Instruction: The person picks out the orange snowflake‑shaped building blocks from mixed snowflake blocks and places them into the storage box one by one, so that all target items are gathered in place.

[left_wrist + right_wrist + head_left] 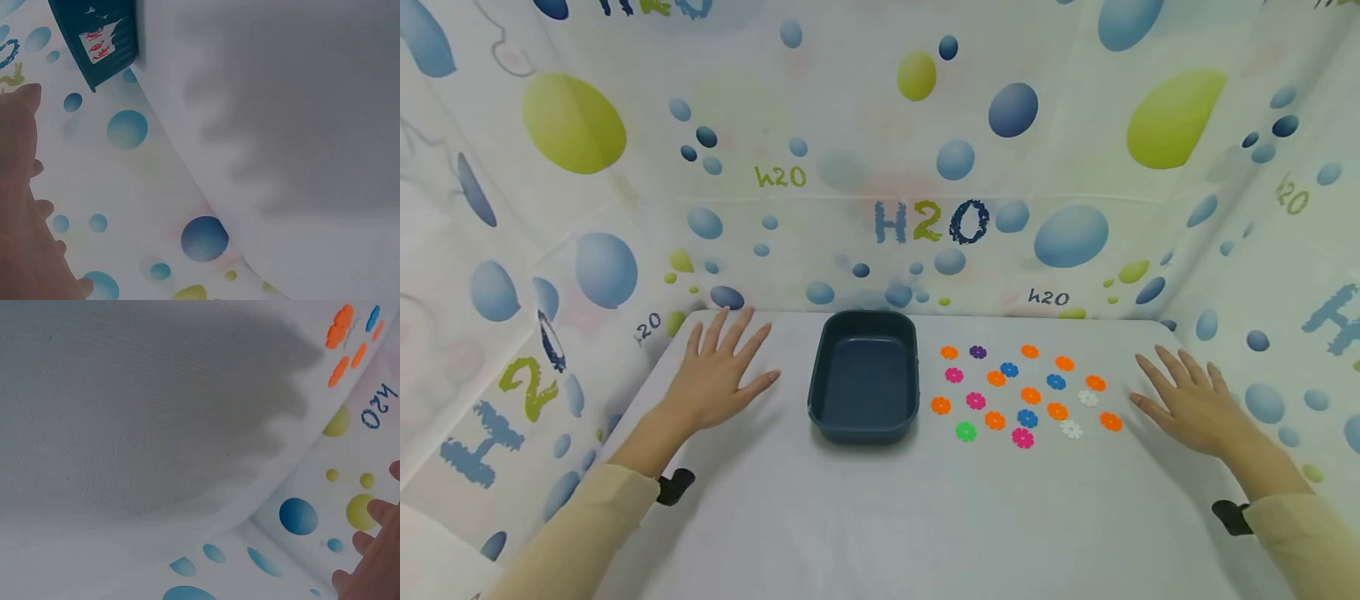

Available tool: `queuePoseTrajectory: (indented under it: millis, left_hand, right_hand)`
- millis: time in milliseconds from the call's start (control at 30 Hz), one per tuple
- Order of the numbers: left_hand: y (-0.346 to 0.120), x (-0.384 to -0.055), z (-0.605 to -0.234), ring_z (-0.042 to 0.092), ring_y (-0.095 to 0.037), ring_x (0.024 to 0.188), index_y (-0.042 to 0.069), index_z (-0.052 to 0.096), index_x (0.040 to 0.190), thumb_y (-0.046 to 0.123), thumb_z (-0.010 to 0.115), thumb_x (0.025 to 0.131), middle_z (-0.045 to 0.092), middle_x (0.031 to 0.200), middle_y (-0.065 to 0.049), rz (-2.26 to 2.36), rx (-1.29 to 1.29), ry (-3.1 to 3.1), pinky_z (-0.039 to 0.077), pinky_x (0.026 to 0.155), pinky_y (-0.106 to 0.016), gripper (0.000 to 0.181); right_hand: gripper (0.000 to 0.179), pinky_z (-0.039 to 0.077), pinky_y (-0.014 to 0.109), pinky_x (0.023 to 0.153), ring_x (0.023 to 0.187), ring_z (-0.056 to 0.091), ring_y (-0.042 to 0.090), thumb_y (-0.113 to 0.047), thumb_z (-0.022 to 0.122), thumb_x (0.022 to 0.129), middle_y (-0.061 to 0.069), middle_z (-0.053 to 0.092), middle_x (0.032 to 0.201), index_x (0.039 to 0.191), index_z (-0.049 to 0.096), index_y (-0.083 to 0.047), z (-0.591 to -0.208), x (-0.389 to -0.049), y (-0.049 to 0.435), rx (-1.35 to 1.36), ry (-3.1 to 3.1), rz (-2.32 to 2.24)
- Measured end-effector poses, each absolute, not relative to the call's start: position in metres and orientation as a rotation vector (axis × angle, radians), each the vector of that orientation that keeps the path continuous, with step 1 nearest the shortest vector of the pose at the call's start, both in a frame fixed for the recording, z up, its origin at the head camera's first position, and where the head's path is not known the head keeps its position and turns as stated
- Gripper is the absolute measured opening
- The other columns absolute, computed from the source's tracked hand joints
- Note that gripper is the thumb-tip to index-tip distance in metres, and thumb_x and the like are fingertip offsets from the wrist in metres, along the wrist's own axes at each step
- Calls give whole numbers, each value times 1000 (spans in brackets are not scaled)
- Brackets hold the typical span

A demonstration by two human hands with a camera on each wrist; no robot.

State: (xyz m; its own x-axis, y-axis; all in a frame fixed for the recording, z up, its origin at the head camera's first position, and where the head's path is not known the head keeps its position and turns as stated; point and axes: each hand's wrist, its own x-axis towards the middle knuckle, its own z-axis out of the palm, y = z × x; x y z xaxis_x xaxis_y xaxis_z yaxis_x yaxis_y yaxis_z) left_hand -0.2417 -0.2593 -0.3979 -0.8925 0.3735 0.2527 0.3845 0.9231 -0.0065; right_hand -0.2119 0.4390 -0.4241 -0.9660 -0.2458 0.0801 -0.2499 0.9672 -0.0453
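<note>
My left hand (715, 379) is held over the table's left side with its fingers straight and spread, holding nothing. To its right stands a dark blue-green plastic tray (865, 432), its inside bare; the left wrist view catches the tray's outer wall (125, 37) with a torn label. Right of the tray lie several flower-shaped discs, among them an orange disc (941, 406), a green disc (966, 432), a purple disc (977, 352), a pink disc (1022, 437), a blue disc (1027, 418) and a white disc (1071, 429). My right hand (1195, 404), fingers spread, hovers beside the discs' right edge.
A white cloth covers the table (865, 525). Behind it hangs a curtain (850, 108) printed with bubbles and "H2O", which also runs along both sides. Each wrist carries a dark strap end, the left strap (676, 487) and the right strap (1231, 517).
</note>
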Motion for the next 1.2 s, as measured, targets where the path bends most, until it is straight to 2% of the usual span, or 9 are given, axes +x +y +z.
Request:
queuePoseTrajectory:
  millis: [233,300,367,500,733,867,1033,1100,1200]
  left_hand:
    - [-251,-239,-397,5,-47,154,13,35,160,55,57,99,17,169,-18,-96,-605,-2786,8,118,-73,77]
    - [-249,-239,-399,7,-47,153,13,36,159,54,58,99,18,168,-18,-105,-612,-2775,10,118,-73,76]
    - [-247,-239,-400,9,-48,153,14,36,159,52,59,99,20,168,-18,-125,-622,-2768,11,118,-72,75]
    - [-243,-240,-401,15,-49,151,13,37,158,47,60,100,24,166,-19,-197,-641,-2755,14,117,-72,71]
    - [-236,-241,-406,28,-47,146,8,42,155,35,63,101,35,160,-20,-409,-636,-2749,29,112,-71,64]
    - [-228,-242,-410,33,-42,145,7,43,154,34,63,102,38,158,-19,-549,-625,-2782,32,113,-66,62]
    - [-221,-241,-411,38,-40,142,6,42,153,31,62,103,40,156,-17,-719,-626,-2813,36,113,-63,60]
    - [-220,-241,-411,39,-40,142,5,42,153,30,62,103,41,155,-17,-768,-627,-2824,37,113,-63,59]
    - [-219,-242,-413,42,-41,141,2,43,151,28,62,103,45,152,-19,-838,-634,-2827,38,112,-62,58]
  right_hand:
    - [73,-6,77,114,144,12,59,-47,48,106,33,18,160,161,20,-6,-429,-209,438,391,-3015,54]
    - [72,1,79,113,142,16,60,-46,51,105,33,22,157,159,24,-6,-430,-209,437,400,-2995,52]
    - [70,13,80,111,138,24,59,-42,57,103,33,28,154,156,30,-4,-431,-209,436,419,-2963,48]
    - [62,33,77,101,128,38,57,-34,66,99,33,39,146,146,44,0,-432,-210,431,450,-2913,101]
    - [56,38,74,101,124,45,54,-30,67,100,33,47,140,140,50,5,-431,-214,421,418,-2983,388]
    - [54,43,72,99,122,49,53,-30,67,100,33,50,137,138,53,6,-431,-214,418,364,-3037,517]
    - [50,56,59,88,110,57,46,-28,69,99,29,59,129,133,57,7,-435,-214,417,311,-3086,631]
    - [49,59,50,82,106,59,41,-29,69,98,26,63,123,130,59,7,-436,-213,417,299,-3110,677]
    - [46,58,34,75,100,61,33,-27,72,97,20,66,116,127,61,6,-436,-214,416,293,-3140,762]
